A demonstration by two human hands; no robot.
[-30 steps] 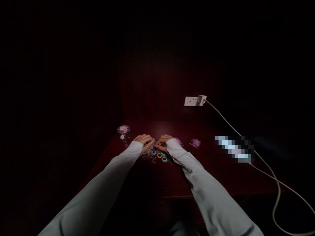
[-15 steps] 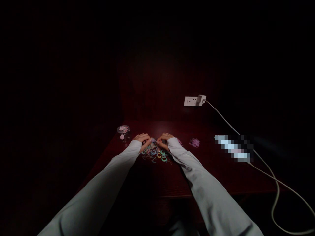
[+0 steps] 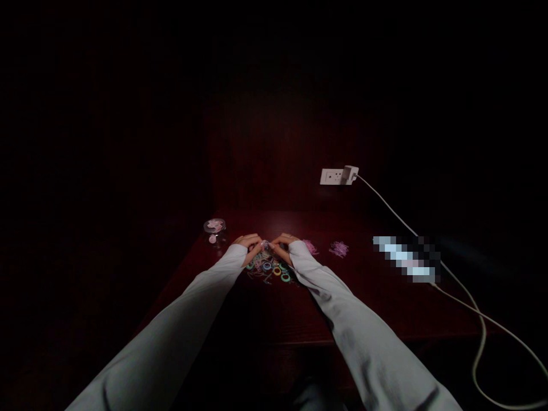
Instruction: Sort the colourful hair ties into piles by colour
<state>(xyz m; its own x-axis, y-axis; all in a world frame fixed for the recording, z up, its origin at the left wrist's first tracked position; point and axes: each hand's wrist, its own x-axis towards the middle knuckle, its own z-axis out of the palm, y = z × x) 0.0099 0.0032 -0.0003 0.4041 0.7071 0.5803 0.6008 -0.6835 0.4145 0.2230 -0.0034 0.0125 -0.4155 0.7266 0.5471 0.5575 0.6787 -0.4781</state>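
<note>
My left hand [image 3: 250, 244] and my right hand [image 3: 282, 245] meet over a pile of colourful hair ties [image 3: 268, 270] on the dark red table. The fingers of both are closed, pinching a small pale purplish hair tie [image 3: 266, 245] between them; its exact shape is too small to tell. Yellow, green and blue rings lie among thin elastic bands in the pile, just below my fingers. Part of the pile is hidden by my hands.
A clear lidded container [image 3: 214, 226] with pink pieces stands at left. To the right lie a pink bunch of bands [image 3: 310, 247] and a purple bunch [image 3: 339, 249]. Farther right is a pixelated bright object [image 3: 402, 258], with a white cable [image 3: 464, 291] running near it. A socket [image 3: 331, 177] is on the back wall.
My right hand has shifted slightly left, bringing the fingertips of both hands closer together. More of the pink bunch now shows beside the right sleeve.
</note>
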